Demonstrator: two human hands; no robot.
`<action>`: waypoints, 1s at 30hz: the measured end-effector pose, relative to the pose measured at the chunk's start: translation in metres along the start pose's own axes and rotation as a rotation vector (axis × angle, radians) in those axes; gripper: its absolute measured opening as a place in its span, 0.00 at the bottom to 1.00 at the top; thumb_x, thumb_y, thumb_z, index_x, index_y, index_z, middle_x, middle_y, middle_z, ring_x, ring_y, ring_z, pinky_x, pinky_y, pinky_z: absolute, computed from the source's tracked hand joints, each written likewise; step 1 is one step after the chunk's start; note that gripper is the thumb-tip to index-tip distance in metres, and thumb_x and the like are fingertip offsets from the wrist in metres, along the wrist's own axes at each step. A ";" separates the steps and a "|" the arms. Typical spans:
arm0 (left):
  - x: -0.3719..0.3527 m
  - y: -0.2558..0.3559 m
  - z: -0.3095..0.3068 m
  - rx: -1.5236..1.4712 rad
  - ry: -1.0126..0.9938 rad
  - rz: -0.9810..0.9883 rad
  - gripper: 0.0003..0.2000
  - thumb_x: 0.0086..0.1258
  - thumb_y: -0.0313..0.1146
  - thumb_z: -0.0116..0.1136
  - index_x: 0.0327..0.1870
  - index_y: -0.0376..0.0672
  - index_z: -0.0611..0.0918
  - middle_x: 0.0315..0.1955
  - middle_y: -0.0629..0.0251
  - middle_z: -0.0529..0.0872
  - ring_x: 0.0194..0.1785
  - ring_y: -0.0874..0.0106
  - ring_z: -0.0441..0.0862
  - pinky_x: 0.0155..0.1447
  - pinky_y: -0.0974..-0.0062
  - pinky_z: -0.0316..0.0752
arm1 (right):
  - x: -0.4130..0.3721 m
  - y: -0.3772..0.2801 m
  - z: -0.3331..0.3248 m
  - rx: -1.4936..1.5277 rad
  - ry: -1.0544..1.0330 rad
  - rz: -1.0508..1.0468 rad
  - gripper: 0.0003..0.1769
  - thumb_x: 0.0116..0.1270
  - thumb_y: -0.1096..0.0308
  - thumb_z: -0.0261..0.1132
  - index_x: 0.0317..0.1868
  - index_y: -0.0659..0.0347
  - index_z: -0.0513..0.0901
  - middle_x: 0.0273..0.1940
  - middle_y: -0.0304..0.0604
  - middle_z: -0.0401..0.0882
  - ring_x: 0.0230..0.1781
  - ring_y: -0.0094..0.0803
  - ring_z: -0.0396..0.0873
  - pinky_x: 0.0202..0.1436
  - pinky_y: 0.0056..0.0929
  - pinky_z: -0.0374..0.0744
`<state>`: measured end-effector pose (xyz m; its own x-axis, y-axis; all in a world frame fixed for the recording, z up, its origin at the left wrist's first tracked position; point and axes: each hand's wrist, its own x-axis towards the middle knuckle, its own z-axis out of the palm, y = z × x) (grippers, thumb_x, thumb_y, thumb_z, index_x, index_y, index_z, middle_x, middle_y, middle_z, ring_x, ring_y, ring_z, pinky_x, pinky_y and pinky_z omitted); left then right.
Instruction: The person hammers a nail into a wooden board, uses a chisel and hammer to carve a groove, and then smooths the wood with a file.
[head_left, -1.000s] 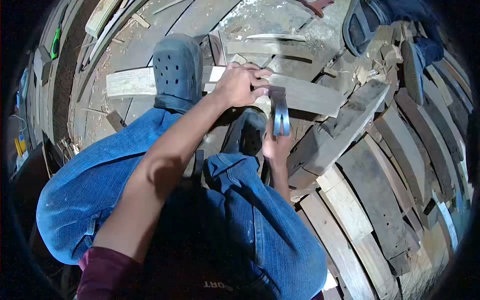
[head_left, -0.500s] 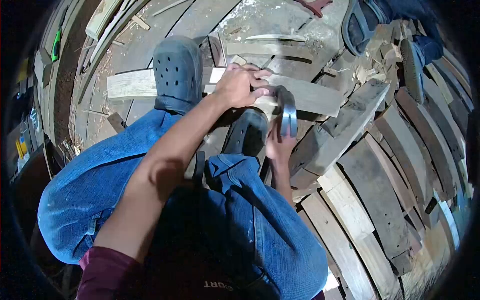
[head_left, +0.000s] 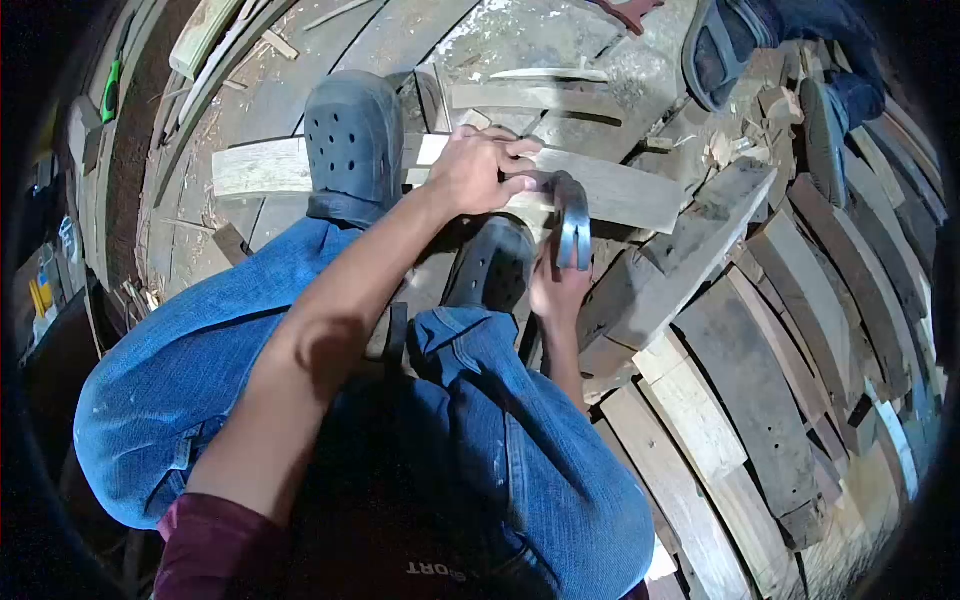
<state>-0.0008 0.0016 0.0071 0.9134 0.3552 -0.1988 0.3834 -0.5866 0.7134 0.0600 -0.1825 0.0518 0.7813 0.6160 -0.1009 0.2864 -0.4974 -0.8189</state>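
Observation:
A claw hammer is held in my right hand, whose fingers are closed round it below the head; the claw points back toward me. My left hand rests on a pale wooden plank lying crosswise in front of me. Its fingers are bent, with thumb and fingertips close together right beside the hammer's head. Whatever they pinch is hidden or too small to make out. My shoes, one grey clog and the other clog, are at the plank, the left one on top of it.
Stacked boards fill the right side, near a thick timber block. Beyond the plank lie thin wood strips on the plank floor. Another person's sandalled foot is at upper right. A green-handled tool stands at far left.

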 end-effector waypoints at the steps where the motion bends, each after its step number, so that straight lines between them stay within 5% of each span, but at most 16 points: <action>1: -0.002 -0.001 0.002 0.007 0.008 0.001 0.11 0.65 0.45 0.62 0.45 0.59 0.88 0.61 0.81 0.80 0.65 0.69 0.73 0.67 0.57 0.61 | 0.000 -0.002 -0.002 -0.060 0.026 -0.118 0.05 0.60 0.75 0.64 0.29 0.67 0.77 0.20 0.47 0.75 0.20 0.31 0.74 0.25 0.34 0.70; 4: -0.001 -0.004 0.007 0.014 0.042 0.008 0.11 0.65 0.45 0.62 0.45 0.59 0.89 0.61 0.81 0.80 0.66 0.68 0.73 0.68 0.57 0.60 | 0.001 0.004 -0.003 -0.251 -0.048 -0.106 0.05 0.61 0.73 0.65 0.30 0.66 0.79 0.25 0.49 0.79 0.22 0.34 0.77 0.26 0.34 0.72; 5: -0.002 -0.003 0.007 0.009 0.031 -0.007 0.11 0.65 0.46 0.61 0.44 0.59 0.89 0.60 0.81 0.80 0.65 0.69 0.73 0.68 0.57 0.59 | 0.000 0.005 -0.002 -0.210 -0.155 0.211 0.05 0.61 0.72 0.65 0.30 0.65 0.80 0.29 0.50 0.80 0.25 0.35 0.79 0.27 0.34 0.72; 8: 0.000 0.001 0.000 -0.013 0.001 -0.025 0.12 0.65 0.47 0.60 0.44 0.58 0.89 0.61 0.83 0.79 0.65 0.69 0.73 0.68 0.58 0.59 | -0.001 -0.001 0.002 0.234 -0.031 0.409 0.05 0.61 0.71 0.66 0.33 0.65 0.80 0.29 0.49 0.80 0.28 0.30 0.80 0.29 0.32 0.73; 10: -0.003 0.000 0.005 -0.008 0.010 -0.012 0.11 0.65 0.47 0.60 0.44 0.59 0.89 0.61 0.83 0.79 0.65 0.69 0.73 0.68 0.57 0.59 | -0.007 -0.009 0.000 0.321 0.012 0.299 0.07 0.61 0.72 0.66 0.35 0.67 0.79 0.22 0.42 0.76 0.24 0.25 0.77 0.27 0.32 0.72; 13: -0.001 -0.003 0.005 0.002 0.054 0.024 0.11 0.65 0.47 0.60 0.43 0.58 0.89 0.60 0.83 0.80 0.65 0.68 0.73 0.68 0.56 0.60 | -0.004 -0.010 0.003 -0.021 -0.019 0.061 0.06 0.63 0.72 0.64 0.34 0.67 0.79 0.21 0.41 0.76 0.22 0.24 0.74 0.26 0.31 0.71; 14: -0.001 -0.001 0.004 -0.006 0.035 0.010 0.11 0.66 0.47 0.60 0.43 0.58 0.89 0.61 0.83 0.79 0.65 0.68 0.73 0.68 0.57 0.60 | 0.002 -0.017 0.001 0.057 -0.116 0.418 0.06 0.64 0.71 0.62 0.32 0.66 0.78 0.18 0.43 0.74 0.20 0.25 0.71 0.25 0.33 0.70; 15: 0.000 -0.001 0.003 -0.009 0.019 -0.005 0.11 0.66 0.47 0.60 0.42 0.58 0.89 0.61 0.83 0.79 0.65 0.68 0.73 0.68 0.57 0.60 | -0.001 -0.013 0.002 0.017 -0.058 0.221 0.06 0.65 0.71 0.60 0.31 0.66 0.78 0.17 0.45 0.73 0.18 0.26 0.70 0.24 0.34 0.69; 20: -0.002 -0.004 0.007 0.014 0.028 0.004 0.11 0.65 0.46 0.61 0.43 0.59 0.89 0.61 0.82 0.79 0.65 0.69 0.73 0.67 0.56 0.60 | -0.004 -0.007 0.000 0.099 0.015 0.021 0.07 0.65 0.70 0.62 0.33 0.67 0.78 0.19 0.47 0.75 0.18 0.27 0.71 0.24 0.33 0.69; 23: 0.001 0.000 0.003 0.007 0.032 0.012 0.10 0.63 0.46 0.63 0.43 0.60 0.89 0.61 0.81 0.80 0.65 0.69 0.73 0.67 0.54 0.61 | -0.004 -0.003 -0.002 -0.027 -0.079 0.156 0.06 0.64 0.72 0.62 0.33 0.66 0.78 0.20 0.43 0.75 0.19 0.23 0.71 0.23 0.30 0.68; 24: 0.000 -0.001 0.003 0.013 0.025 0.000 0.10 0.63 0.46 0.63 0.43 0.61 0.89 0.61 0.82 0.80 0.65 0.69 0.73 0.67 0.54 0.61 | 0.000 -0.002 0.001 0.179 -0.057 0.200 0.04 0.64 0.73 0.62 0.33 0.66 0.78 0.20 0.41 0.75 0.19 0.23 0.71 0.24 0.29 0.69; 27: 0.001 -0.005 0.008 0.012 0.032 -0.007 0.10 0.63 0.46 0.63 0.42 0.59 0.89 0.61 0.83 0.79 0.65 0.70 0.73 0.67 0.54 0.60 | 0.001 -0.004 -0.009 -0.195 -0.051 -0.146 0.01 0.62 0.76 0.61 0.32 0.65 0.79 0.22 0.33 0.74 0.22 0.23 0.72 0.25 0.28 0.70; 29: -0.003 -0.003 0.008 0.019 0.031 -0.004 0.12 0.64 0.48 0.62 0.44 0.58 0.89 0.60 0.83 0.80 0.64 0.70 0.74 0.68 0.57 0.59 | -0.003 -0.015 -0.005 0.142 -0.098 0.436 0.01 0.61 0.77 0.62 0.32 0.66 0.79 0.24 0.34 0.76 0.23 0.25 0.73 0.26 0.29 0.71; 30: 0.000 -0.001 0.004 0.029 0.036 0.007 0.13 0.64 0.48 0.62 0.45 0.58 0.89 0.60 0.83 0.80 0.64 0.70 0.74 0.69 0.58 0.59 | -0.001 0.005 -0.001 0.122 -0.201 0.566 0.03 0.59 0.77 0.64 0.34 0.66 0.78 0.28 0.39 0.79 0.26 0.28 0.77 0.28 0.32 0.73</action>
<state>-0.0009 -0.0011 0.0036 0.9107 0.3769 -0.1688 0.3811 -0.6096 0.6951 0.0614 -0.1866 0.0486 0.6702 0.3862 -0.6338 -0.2172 -0.7145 -0.6651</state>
